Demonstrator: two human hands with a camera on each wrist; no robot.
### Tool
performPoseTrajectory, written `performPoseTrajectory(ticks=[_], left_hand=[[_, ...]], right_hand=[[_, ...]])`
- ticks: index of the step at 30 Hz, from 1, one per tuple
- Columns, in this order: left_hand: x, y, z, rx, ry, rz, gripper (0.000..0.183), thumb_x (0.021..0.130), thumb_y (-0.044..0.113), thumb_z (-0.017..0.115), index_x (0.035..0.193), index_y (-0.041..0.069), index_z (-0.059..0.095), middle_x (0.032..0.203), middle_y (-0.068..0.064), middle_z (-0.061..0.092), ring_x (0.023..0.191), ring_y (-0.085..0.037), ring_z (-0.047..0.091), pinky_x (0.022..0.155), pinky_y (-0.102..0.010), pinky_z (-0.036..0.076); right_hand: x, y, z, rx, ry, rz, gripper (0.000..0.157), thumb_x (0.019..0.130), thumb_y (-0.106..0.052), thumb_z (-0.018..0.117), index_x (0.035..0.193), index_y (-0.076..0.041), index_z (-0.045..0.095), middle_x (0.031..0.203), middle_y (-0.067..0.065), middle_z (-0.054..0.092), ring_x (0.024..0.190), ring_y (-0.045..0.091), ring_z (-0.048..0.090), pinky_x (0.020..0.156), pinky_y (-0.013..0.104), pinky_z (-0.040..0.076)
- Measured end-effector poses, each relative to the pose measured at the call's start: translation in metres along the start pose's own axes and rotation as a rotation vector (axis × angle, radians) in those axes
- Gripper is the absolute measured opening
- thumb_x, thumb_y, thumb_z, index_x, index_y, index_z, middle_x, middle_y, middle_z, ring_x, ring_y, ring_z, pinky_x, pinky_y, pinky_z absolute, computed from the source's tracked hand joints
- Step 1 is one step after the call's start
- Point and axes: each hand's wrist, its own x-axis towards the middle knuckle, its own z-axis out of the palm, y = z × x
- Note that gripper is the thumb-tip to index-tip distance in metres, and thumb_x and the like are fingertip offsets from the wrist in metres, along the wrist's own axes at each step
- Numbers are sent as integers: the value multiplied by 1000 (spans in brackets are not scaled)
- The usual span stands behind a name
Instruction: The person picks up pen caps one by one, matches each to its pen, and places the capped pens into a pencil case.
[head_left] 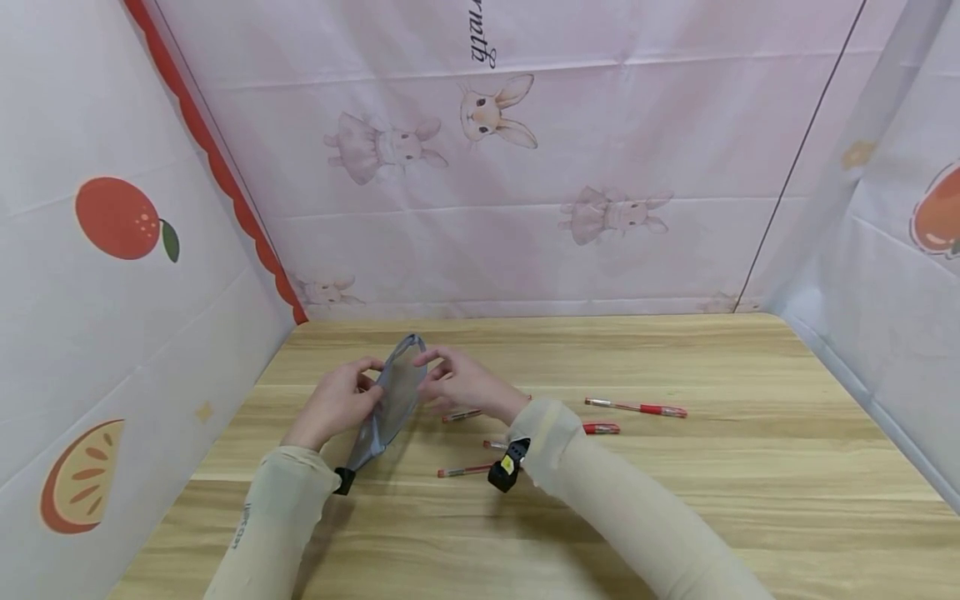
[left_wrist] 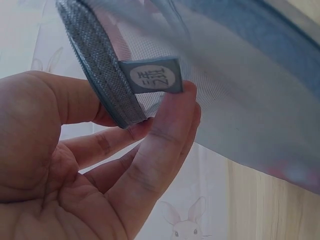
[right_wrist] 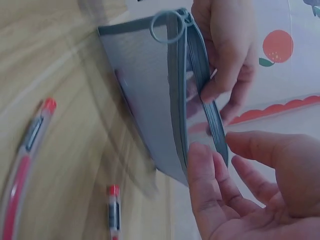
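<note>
A grey-blue mesh zipper pouch [head_left: 399, 393] is held up over the left part of the table, its zipper mouth parted. My left hand [head_left: 333, 407] pinches one zippered edge between thumb and fingers, beside a small fabric label [left_wrist: 152, 75]. At the far end of the mouth, my right hand [head_left: 468, 385] has its thumb and fingers spread apart, fingertips right at the zipper edges. A ring-shaped zipper pull [right_wrist: 167, 26] hangs at the opposite end of the mouth in the right wrist view.
Several red pens with clear barrels lie on the wooden table [head_left: 750, 467], one red pen [head_left: 663, 411] at the right and others partly under my right forearm. A printed cloth wall [head_left: 600, 125] stands behind, with further cloth walls at both sides.
</note>
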Motion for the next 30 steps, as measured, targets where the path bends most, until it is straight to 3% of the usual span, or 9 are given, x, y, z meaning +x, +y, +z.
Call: performPoseTrajectory(ticks=[7,17,24,30], left_hand=[[-1,0,0,-6,2,4,44,103,10,58,146,3,58,113,-23,74,81,-20,71,70,-34,62],[0,-1,1,6,10,22,42,103,10,59,145,3,59,111,-21,75,78,-19,71,68,-34,61],[1,-2,1,20,17,24,42,102,10,58,144,4,60,111,-20,75,77,-18,71,68,-33,61],[1,-2,1,29,6,16,42,103,11,59,144,6,60,113,-19,74,80,-19,69,69,-33,60]], right_hand=[[-2,1,-14,-141,-16,-44,44,106,-7,64,148,-3,55,120,18,66,121,50,65,93,50,64],[-7,-2,-37,-290,-62,-104,40,105,-3,61,145,-4,61,130,19,65,121,31,65,98,55,61],[-9,-1,-50,-403,-97,-155,40,103,3,58,140,-8,64,135,19,65,127,38,64,91,37,62],[-8,3,-61,-506,-160,-240,36,102,11,53,133,1,68,138,21,67,129,41,63,101,34,59]])
